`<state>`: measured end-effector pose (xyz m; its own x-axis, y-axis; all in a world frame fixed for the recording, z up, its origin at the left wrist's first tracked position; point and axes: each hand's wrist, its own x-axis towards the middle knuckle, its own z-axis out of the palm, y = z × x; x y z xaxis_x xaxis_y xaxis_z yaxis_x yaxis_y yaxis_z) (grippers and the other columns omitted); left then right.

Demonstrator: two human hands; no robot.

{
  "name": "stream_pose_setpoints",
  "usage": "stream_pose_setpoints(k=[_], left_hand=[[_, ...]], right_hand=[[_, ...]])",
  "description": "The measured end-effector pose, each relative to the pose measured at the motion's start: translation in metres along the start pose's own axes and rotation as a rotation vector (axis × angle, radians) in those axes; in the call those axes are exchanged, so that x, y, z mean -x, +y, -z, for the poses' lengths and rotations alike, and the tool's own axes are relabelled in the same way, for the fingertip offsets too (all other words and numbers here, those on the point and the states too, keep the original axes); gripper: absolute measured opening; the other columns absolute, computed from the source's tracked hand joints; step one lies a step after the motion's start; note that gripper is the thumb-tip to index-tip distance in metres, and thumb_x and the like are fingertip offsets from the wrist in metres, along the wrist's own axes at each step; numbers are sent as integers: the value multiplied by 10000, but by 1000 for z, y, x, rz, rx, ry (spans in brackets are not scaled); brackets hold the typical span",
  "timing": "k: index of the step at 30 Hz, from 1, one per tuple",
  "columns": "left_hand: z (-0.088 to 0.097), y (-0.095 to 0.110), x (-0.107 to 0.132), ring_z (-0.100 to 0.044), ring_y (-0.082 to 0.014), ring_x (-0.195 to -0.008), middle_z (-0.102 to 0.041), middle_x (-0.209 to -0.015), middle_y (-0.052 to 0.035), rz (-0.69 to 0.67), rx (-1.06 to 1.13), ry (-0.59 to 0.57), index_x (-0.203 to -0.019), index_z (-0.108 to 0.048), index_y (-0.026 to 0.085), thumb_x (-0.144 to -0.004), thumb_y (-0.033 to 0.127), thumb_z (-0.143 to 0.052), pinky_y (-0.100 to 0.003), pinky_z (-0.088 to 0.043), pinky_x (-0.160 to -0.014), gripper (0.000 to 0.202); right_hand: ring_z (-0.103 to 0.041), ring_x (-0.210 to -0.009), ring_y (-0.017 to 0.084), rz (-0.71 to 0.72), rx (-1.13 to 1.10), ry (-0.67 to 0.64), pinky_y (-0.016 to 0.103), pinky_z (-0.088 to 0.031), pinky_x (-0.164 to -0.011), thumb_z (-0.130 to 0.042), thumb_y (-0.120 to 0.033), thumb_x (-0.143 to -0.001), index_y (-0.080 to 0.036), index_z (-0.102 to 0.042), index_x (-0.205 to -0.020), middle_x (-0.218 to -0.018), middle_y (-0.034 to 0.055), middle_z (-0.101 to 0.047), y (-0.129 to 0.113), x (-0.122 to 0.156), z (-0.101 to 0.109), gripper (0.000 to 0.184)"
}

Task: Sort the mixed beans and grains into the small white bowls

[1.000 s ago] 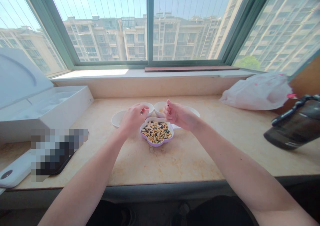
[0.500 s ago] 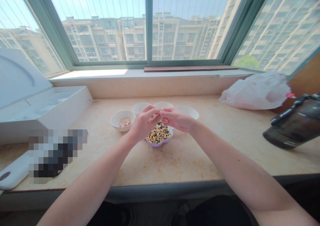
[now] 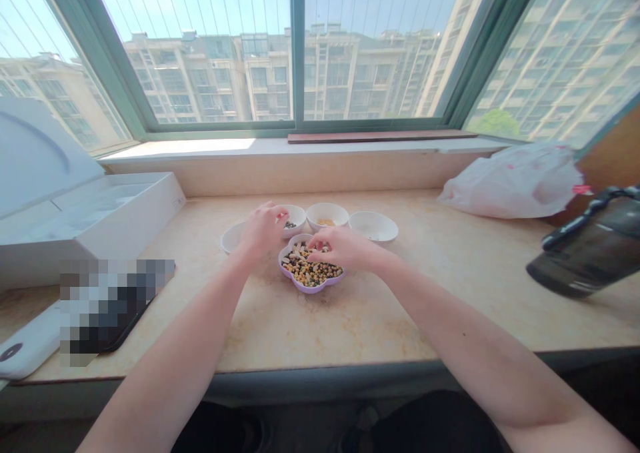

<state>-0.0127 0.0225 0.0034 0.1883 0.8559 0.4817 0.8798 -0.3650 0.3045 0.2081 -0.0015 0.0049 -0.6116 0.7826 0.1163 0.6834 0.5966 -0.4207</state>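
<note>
My left hand (image 3: 264, 231) hovers over the left white bowl (image 3: 231, 238), covering most of it. Its fingertips are drawn together beside the bowl of dark beans (image 3: 290, 225); a small reddish bit shows there, too small to name. My right hand (image 3: 341, 247) hangs over the purple flower-shaped dish (image 3: 314, 290), thumb and forefinger apart above the contents. Mixed yellow beans, dark beans and pale peanuts (image 3: 306, 266) fill that dish. Behind it stands a white bowl with a few yellow beans (image 3: 327, 222), and to its right another white bowl (image 3: 374, 226) with tiny bits inside.
At left lie an open white box (image 3: 125, 206), a dark phone-like object (image 3: 125, 319), partly blurred out, and a white handled object (image 3: 30, 346). A plastic bag (image 3: 515, 183) and a dark jug (image 3: 585, 246) stand at right. The window (image 3: 298, 53) rises behind the counter.
My hands have parted from where they met above the dish. The left moved left over the left bowl; the right came down over the beans, its fingers spreading.
</note>
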Motion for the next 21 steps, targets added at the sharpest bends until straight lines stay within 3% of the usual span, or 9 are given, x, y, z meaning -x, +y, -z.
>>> stream_pose_setpoints(k=[2, 5, 8, 12, 21], left_hand=[[0, -3, -2, -675, -254, -980, -731, -1034, -101, 20, -129, -93, -942, -778, 198, -1004, 248, -478, -379, -486, -896, 311], [-1, -3, -3, -653, -283, -1097, -728, -1137, -120, 29, -215, -134, -1093, -764, 192, -1013, 289, -467, -411, -463, -964, 323], [-2, -2, -2, -635, -289, -1154, -716, -1215, -122, 39, -211, -78, -1213, -717, 190, -1016, 357, -481, -422, -449, -1002, 350], [-3, -2, 0, -657, -287, -1077, -732, -1128, -126, 2, -146, 8, -1183, -719, 187, -998, 336, -516, -430, -462, -971, 312], [-9, -3, 2, -671, -283, -996, -735, -1032, -119, -34, -76, 11, -1104, -741, 187, -973, 279, -533, -419, -483, -926, 263]], right_hand=[[-652, -893, 222, 18, 82, -79, 311, -403, -703, -738, -443, -850, -215, -785, -987, -1014, 72, -755, -3, 2, 2, 270], [-650, -861, 224, 25, 154, -152, 307, -375, -645, -755, -441, -813, -218, -785, -947, -964, 61, -750, -5, 4, 3, 262], [-641, -804, 211, 49, 136, -170, 307, -364, -633, -740, -388, -818, -215, -782, -862, -897, 50, -753, -5, 3, 0, 183], [-632, -757, 201, 47, 32, -126, 310, -375, -652, -728, -284, -814, -230, -793, -827, -853, 42, -761, -1, 2, -6, 86], [-634, -770, 196, 45, -20, -100, 308, -388, -686, -697, -170, -807, -228, -788, -785, -832, 34, -754, 1, 1, -7, 109]])
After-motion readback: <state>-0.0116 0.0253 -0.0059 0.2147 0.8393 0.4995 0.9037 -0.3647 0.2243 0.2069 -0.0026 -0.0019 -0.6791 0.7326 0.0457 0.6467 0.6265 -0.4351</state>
